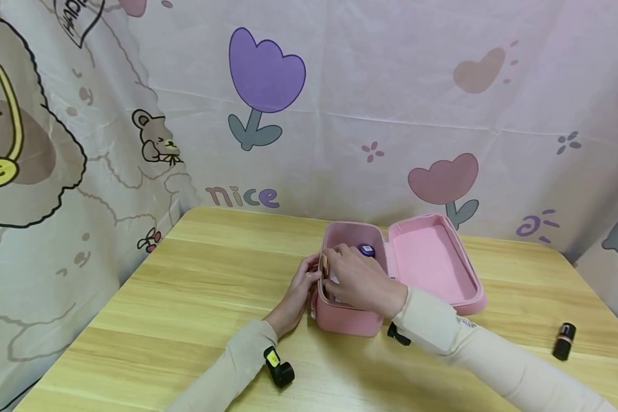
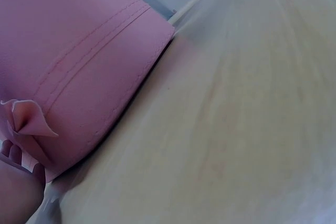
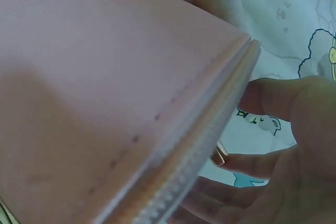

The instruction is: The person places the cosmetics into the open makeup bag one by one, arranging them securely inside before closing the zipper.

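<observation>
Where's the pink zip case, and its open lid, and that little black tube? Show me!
Pink zip case [image 1: 347, 323]: head view, on its front wall.
Open lid [image 1: 435, 261]: head view, on its inner panel.
Black tube [image 1: 564, 341]: head view, on the middle of its side.

a wood-grain table [image 1: 185, 286] – on it, open pink case [image 1: 347, 322], black tube [image 1: 564, 341]
</observation>
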`<state>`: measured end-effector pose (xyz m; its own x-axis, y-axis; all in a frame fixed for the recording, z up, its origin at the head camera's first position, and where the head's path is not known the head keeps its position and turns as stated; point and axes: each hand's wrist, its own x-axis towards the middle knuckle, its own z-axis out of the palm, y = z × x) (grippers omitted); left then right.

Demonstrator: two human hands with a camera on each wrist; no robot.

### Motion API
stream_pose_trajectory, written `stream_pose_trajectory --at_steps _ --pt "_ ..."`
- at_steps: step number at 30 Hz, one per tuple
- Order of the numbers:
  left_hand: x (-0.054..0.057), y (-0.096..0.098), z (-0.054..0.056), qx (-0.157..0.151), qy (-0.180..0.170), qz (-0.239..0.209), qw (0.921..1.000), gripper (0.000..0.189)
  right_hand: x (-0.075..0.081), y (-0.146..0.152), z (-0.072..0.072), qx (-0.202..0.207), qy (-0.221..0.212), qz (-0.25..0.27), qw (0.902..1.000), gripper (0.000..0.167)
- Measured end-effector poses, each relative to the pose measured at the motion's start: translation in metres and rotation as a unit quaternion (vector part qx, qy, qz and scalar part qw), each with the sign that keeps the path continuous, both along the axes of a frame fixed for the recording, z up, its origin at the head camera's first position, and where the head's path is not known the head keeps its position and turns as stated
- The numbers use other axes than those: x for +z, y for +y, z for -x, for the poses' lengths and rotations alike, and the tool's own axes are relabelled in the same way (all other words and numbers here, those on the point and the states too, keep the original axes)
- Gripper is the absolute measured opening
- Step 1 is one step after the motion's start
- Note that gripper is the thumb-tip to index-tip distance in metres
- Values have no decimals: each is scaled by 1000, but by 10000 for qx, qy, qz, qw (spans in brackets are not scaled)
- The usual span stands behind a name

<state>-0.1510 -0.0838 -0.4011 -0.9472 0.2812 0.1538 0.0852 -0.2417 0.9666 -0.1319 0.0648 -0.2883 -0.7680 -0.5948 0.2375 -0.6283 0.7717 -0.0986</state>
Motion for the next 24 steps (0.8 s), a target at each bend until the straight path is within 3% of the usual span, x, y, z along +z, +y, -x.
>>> stream_pose_trajectory --at_steps 3,8,12,24 --pt "0 0 1 -5 -9 -3 10000 60 1 1 1 -17 -63 -117 9999 38" --pt "-1 1 2 14 -21 -36 10000 60 5 2 3 -35 -364 -274 9990 53" --pt "-1 1 2 62 -14 -58 10000 59 8 4 3 26 -358 -354 9987 61" --pt "-1 2 2 70 -19 -71 9999 60 9 8 4 -3 -312 -350 9989 64"
